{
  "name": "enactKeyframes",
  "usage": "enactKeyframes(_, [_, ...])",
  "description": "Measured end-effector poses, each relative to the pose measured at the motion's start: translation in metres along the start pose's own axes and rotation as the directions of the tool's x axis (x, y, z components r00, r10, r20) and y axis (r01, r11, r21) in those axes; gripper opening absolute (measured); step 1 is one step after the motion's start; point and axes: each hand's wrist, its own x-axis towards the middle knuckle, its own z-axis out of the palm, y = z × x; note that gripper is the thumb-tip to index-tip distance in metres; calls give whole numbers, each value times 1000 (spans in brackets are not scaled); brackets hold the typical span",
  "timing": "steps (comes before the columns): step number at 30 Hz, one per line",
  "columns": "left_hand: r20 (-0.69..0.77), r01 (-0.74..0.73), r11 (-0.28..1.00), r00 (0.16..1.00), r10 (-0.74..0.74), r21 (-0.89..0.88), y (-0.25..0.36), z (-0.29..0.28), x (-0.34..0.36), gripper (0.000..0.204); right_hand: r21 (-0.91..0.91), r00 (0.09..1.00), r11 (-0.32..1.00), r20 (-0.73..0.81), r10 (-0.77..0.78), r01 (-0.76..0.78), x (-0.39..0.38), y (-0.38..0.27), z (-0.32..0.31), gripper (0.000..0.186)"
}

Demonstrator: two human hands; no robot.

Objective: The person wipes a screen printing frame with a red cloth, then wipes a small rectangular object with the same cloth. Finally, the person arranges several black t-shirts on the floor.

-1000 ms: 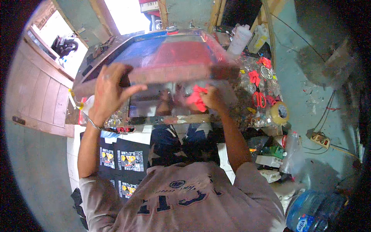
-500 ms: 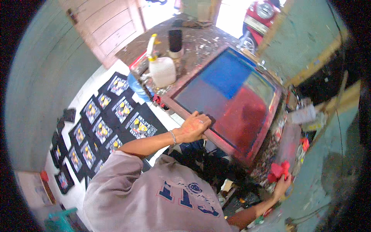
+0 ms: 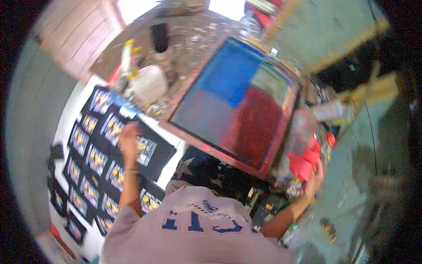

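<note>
A wooden screen-printing frame (image 3: 206,149) with blue and dark red mesh sits on the cluttered workbench (image 3: 118,46). My left hand (image 3: 129,138), smeared by motion, is off the frame, left of it over black pieces with printed pictures (image 3: 88,191); whether it holds anything I cannot make out. My right hand (image 3: 313,178), at the frame's right, is closed on a crumpled red cloth (image 3: 302,160).
A white spray bottle (image 3: 148,83) and a black cylinder (image 3: 159,37) stand on the bench. A wooden door (image 3: 79,35) is at the back left, bottles and clutter (image 3: 329,112) at the right, and a red scooter (image 3: 263,17) beyond the doorway.
My view has swung left. My left hand has let go of the frame and moved left; the frame now lies down. My right hand still has the red cloth.
</note>
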Motion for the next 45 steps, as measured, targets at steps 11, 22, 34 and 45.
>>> enactKeyframes(11, [513,535,778,793,-328,-330,-124,-115,282,39,-163,680,986,-727,-98,-32,-3,-22,-65,24])
enactKeyframes(22, [386,16,931,907,-167,364,-161,-92,267,40,-162,444,987,-885,-141,-10,-8,-29,-212,29])
enactKeyframes(34, [263,569,786,818,-511,-242,-127,-89,288,28,-863,998,503,-63,-4,-53,-2,79,-30,40])
enactKeyframes(45, [271,252,962,923,-272,108,-70,-96,295,30,-914,960,350,258,109,206,179,131,-69,73])
